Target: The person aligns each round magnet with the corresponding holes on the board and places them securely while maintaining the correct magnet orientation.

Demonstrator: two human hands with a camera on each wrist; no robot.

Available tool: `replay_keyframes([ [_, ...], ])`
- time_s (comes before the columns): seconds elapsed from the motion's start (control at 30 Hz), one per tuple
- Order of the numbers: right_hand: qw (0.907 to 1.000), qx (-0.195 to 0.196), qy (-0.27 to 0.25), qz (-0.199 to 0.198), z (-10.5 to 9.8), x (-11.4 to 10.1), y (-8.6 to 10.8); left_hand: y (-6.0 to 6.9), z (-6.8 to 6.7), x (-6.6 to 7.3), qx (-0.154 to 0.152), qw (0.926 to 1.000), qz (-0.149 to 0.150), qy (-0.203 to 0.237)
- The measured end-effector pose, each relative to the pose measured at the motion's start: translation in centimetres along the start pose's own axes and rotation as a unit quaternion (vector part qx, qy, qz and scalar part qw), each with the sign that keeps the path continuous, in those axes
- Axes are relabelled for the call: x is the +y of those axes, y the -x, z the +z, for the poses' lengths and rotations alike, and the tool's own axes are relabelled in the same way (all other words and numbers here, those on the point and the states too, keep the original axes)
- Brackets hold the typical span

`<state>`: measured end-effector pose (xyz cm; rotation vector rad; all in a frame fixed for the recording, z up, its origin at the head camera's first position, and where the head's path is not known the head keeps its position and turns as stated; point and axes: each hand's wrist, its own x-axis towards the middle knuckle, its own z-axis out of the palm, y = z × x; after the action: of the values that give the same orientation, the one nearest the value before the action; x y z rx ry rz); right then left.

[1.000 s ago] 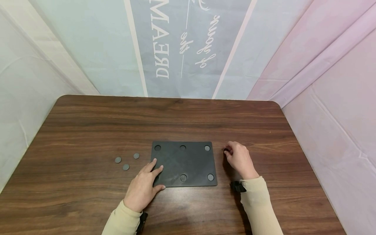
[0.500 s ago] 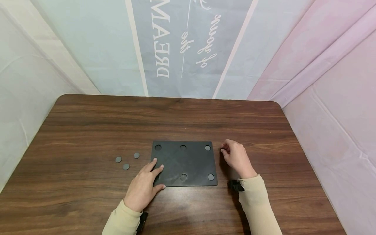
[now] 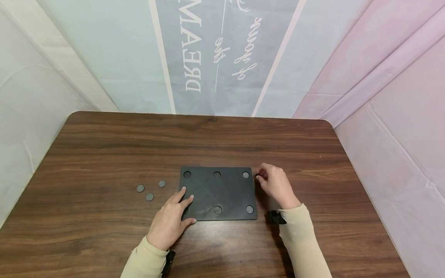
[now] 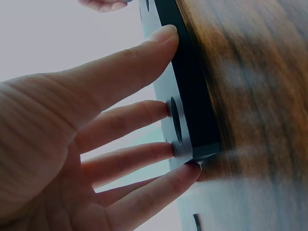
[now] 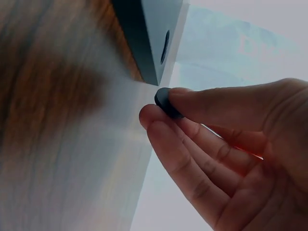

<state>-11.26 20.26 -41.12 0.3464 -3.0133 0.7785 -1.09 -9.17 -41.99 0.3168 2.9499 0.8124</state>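
A flat black board (image 3: 219, 193) with round recesses along its two long edges lies on the table. My left hand (image 3: 168, 224) rests on its lower left corner, fingers spread and fairly straight, covering a recess there. In the left wrist view the thumb (image 4: 139, 60) touches the board's edge. Between the thumb and fingers of my right hand (image 3: 276, 185) is pinched a small dark disc (image 5: 166, 102), just off the board's upper right side. Lighter round faces show in the upper right recess (image 3: 245, 175) and the lower right recess (image 3: 249, 209); the upper left recess (image 3: 187, 174) looks darker.
Three loose grey discs, including the nearest one (image 3: 149, 197), lie on the brown wooden table (image 3: 104, 154) left of the board. Fabric walls stand behind the table and at both sides, the back one (image 3: 222, 58) printed with lettering.
My right hand has moved left with the pinched disc, closer to the board's upper right corner. The left hand and the board have stayed in place.
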Motion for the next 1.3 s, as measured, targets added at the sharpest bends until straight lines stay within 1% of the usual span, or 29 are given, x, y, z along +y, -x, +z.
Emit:
replay_keyframes([
  [0.13, 0.9998, -0.017, -0.007, -0.008, 0.1, -0.4, -0.3, 0.0, 0.0, 0.0, 0.0, 1.0, 0.0, 0.002],
  [0.3, 0.9994, -0.027, -0.013, -0.019, 0.2, -0.9, -0.5, 0.0, -0.1, 0.1, -0.004, 1.0, -0.002, 0.002],
  [0.73, 0.998, -0.038, -0.037, -0.035, 1.1, -2.0, -0.9, 0.0, 0.0, 0.0, -0.006, 1.0, -0.005, 0.005],
  [0.97, 0.997, -0.047, -0.043, -0.045, 1.2, -2.7, -1.1, 0.0, 0.0, 0.0, -0.004, 1.0, -0.003, 0.001],
  [1.3, 0.9963, -0.051, -0.049, -0.048, 1.6, -3.6, -1.4, 0.0, 0.0, 0.1, -0.006, 1.0, -0.005, 0.002],
])
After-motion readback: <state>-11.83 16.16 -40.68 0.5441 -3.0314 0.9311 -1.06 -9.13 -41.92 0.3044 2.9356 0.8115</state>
